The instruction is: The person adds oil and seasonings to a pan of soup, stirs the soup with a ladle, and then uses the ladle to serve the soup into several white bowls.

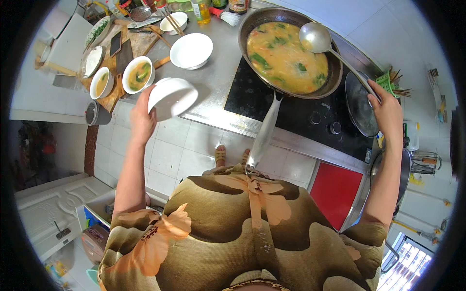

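My left hand (143, 118) grips a white bowl (174, 95) by its side, tilted in the air by the counter's front edge. In my right hand (386, 105) is the handle of a metal ladle (316, 37). Its round head sits over the far right part of a deep frying pan (335, 78), above an orange-yellow soup (280, 54) with green leaves. A white bowl (191, 51) stands on the steel counter, left of the pan. Further left, one white bowl (139, 75) and a smaller one (102, 83) hold the same kind of soup.
The pan rests on a black cooktop (247, 92), its long handle (264, 134) pointing towards me. A glass lid (360, 105) leans at the right. On the wooden cutting board (133, 40) lie a cleaver (124, 56) and a phone (116, 44). Bottles (201, 12) and a red-handled brush (225, 16) line the back.
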### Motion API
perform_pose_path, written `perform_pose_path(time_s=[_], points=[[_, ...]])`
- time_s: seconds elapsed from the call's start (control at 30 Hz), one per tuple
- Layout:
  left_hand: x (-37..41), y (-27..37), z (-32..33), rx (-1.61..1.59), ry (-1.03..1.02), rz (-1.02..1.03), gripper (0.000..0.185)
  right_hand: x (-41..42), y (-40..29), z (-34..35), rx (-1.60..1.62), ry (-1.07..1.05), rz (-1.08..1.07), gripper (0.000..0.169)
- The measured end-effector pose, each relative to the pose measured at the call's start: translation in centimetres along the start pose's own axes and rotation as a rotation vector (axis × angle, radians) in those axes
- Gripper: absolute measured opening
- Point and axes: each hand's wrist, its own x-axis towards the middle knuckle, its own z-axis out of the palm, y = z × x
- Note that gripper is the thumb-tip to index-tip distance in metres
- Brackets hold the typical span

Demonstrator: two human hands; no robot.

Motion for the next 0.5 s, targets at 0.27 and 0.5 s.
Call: perform_pose_path(time_s=[0.27, 0.5], points=[[-0.1, 2.6, -1.9, 0.111, 0.258, 0.06, 0.072, 3.1, -2.8, 1.0, -0.087, -0.035, -0.075, 0.033], [0.7, 5.4, -0.2, -0.647, 0.221, -0.412, 0.061, 4.5, -3.8, 4.0, 0.289, -0.177, -0.182, 0.036]])
